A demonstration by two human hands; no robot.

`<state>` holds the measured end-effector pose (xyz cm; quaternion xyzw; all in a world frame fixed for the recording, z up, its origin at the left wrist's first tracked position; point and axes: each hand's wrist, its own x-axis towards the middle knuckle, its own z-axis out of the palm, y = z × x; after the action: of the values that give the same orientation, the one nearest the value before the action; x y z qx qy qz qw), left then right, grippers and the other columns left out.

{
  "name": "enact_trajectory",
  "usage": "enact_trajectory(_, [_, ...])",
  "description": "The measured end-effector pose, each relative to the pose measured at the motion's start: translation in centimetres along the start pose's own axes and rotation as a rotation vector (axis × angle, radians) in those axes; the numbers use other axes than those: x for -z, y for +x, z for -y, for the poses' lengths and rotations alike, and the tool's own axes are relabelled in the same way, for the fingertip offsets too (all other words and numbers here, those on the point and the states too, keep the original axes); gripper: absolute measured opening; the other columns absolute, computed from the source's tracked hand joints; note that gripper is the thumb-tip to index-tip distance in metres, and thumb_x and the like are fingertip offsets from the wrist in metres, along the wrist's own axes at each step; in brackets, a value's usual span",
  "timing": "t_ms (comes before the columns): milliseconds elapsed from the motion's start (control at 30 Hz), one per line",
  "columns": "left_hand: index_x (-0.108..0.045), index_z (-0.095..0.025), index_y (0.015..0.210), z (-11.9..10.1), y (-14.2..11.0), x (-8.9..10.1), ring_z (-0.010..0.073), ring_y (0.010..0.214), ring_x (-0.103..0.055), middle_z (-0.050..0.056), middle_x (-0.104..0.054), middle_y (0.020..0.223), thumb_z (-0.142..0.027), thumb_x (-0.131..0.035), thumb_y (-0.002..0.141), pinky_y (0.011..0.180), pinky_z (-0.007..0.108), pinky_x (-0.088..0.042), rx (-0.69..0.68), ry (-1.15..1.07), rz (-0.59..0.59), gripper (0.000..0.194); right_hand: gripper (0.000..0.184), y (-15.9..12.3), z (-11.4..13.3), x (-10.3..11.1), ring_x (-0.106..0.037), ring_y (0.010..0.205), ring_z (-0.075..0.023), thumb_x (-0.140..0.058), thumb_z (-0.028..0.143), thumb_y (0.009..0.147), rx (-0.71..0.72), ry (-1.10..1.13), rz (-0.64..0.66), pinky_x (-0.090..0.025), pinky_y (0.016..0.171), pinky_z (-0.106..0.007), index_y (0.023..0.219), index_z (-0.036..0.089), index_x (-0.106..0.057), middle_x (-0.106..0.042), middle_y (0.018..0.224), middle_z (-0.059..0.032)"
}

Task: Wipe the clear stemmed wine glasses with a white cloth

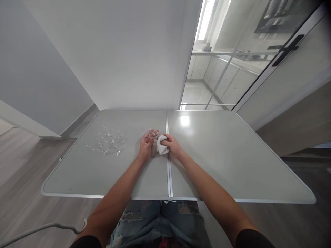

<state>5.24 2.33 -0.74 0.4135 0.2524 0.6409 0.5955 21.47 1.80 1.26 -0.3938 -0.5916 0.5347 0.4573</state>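
Over the middle of the table, my left hand point(146, 146) has its fingers closed around a clear, see-through piece point(150, 132) with shiny edges; its exact kind is too small to make out. A crumpled white cloth point(162, 146) is pinched in my right hand point(172, 146), close against the clear piece. On the left part of the table lies a loose pile of similar-looking clear pieces point(110, 142), their outlines hard to separate.
The grey folding table point(219, 155) has a metal rim and a central seam point(169, 172). A white wall point(129, 55) rises behind it. To the right stands a glass door with a black handle point(288, 50). A pale cable point(51, 225) hangs at lower left.
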Motion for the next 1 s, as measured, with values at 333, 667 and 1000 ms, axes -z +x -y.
enact_trajectory(333, [-0.061,-0.017,0.124,-0.3,-0.1,-0.3,0.0252,0.114,-0.067,0.019,-0.064,0.132,-0.041,-0.083,0.076,0.103,0.038,-0.049,-0.029,0.030,0.020,0.058,0.033,-0.6,0.8,0.6,-0.060,0.090,-0.0246,-0.066,0.027,0.073,0.320,-0.503,-0.046,-0.042,0.092,-0.038,0.105,0.019,-0.066,-0.069,0.095,-0.0085])
enact_trajectory(667, [-0.062,-0.016,0.122,0.0,-0.1,-0.3,0.0278,0.112,-0.068,0.020,-0.066,0.129,-0.046,-0.085,0.072,0.102,0.042,-0.049,0.006,0.032,0.023,0.062,0.025,-0.3,0.2,0.5,-0.053,0.065,-0.0168,-0.058,0.040,0.080,-0.055,0.002,0.071,-0.041,0.064,-0.028,0.089,0.017,-0.063,-0.062,0.074,-0.0033])
enact_trajectory(1000, [-0.062,-0.016,0.121,-0.2,-0.1,-0.3,0.0270,0.107,-0.070,0.019,-0.068,0.125,-0.047,-0.084,0.073,0.097,0.040,-0.052,0.005,0.035,0.028,0.061,0.030,-0.2,0.6,0.5,-0.054,0.067,-0.0166,-0.061,0.044,0.079,-0.144,0.099,0.172,-0.040,0.063,-0.027,0.092,0.018,-0.064,-0.063,0.077,-0.0034])
